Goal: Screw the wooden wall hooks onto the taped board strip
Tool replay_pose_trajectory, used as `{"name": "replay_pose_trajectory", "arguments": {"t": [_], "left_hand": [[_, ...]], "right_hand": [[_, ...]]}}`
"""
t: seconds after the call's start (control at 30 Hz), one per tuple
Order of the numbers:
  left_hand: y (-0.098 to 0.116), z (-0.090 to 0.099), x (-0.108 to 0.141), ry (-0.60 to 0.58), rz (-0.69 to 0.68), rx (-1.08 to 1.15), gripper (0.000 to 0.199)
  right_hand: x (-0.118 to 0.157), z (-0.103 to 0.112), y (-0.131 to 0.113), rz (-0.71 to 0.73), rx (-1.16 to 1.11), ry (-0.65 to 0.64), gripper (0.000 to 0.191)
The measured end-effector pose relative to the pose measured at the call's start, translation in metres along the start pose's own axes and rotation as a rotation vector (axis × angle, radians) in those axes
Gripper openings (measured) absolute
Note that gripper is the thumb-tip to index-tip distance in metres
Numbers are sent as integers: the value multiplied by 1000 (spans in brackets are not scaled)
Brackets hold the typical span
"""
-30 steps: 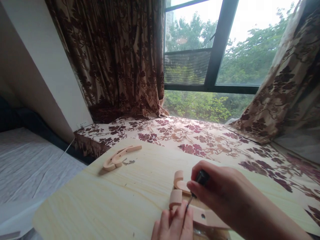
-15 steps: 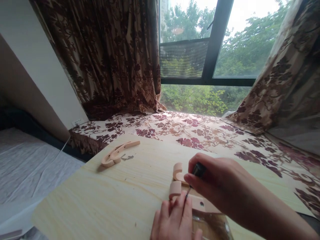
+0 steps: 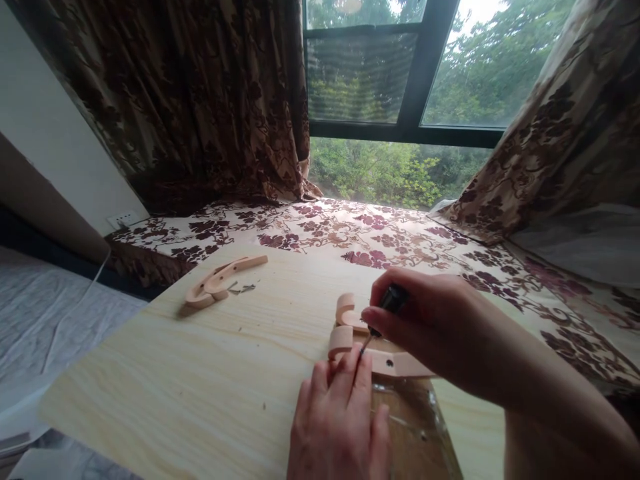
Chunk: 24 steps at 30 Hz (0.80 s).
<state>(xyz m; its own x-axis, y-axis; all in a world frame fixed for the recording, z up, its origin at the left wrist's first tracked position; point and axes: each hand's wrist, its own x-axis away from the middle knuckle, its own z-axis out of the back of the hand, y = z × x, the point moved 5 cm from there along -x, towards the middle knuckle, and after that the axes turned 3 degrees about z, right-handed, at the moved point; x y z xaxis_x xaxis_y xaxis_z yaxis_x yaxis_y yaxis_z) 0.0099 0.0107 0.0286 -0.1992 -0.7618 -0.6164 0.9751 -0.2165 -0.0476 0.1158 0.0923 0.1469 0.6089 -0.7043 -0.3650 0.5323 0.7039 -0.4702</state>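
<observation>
My right hand (image 3: 434, 308) grips the black handle of a screwdriver (image 3: 393, 299), its thin shaft slanting down to the left. The tip meets a pale wooden hook (image 3: 407, 364) between my left fingertips, where the screw, if any, is hidden. My left hand (image 3: 340, 413) presses its fingers on that hook, near its curled end. Behind it lies a second wooden hook (image 3: 345, 308), partly covered by my right hand. Both hooks rest across a brown wooden board (image 3: 420, 427) that has shiny clear plastic on it.
On the light wooden tabletop (image 3: 200, 373), more curved wooden hooks (image 3: 227, 273) lie at the far left beside several loose screws (image 3: 243, 289). Beyond the table is a ledge with a floral cover (image 3: 320, 227), below a window between patterned curtains (image 3: 225, 100).
The view has tilted down, so more of the brown board shows. Both hands keep their places at the hook, with the screwdriver still at the left fingertips.
</observation>
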Motion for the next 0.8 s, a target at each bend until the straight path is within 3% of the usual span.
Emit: {"name": "replay_pose_trajectory", "arguments": {"t": [0.27,0.37,0.47,0.57,0.67,0.8], "left_hand": [[1,4,-5,-18,-65,-24,50],[0,4,-6,-38,-83,-30,50],[-1,2,-5,-38,-96,-26,52],[-1,1,-6,-15,-111,-28,50],[-2,0,-7,21,-103,-9,49],[-2,-1,-8,49,-107,8,47]], "right_hand": [[-7,1,2,15,-44,-46,13],[-17,9,-7,82,8,-230,3],[-28,15,-22,166,197,-442,12],[-36,15,-31,183,345,-560,18],[-38,8,-32,145,346,-589,19],[-37,4,-24,-5,292,-504,7]]}}
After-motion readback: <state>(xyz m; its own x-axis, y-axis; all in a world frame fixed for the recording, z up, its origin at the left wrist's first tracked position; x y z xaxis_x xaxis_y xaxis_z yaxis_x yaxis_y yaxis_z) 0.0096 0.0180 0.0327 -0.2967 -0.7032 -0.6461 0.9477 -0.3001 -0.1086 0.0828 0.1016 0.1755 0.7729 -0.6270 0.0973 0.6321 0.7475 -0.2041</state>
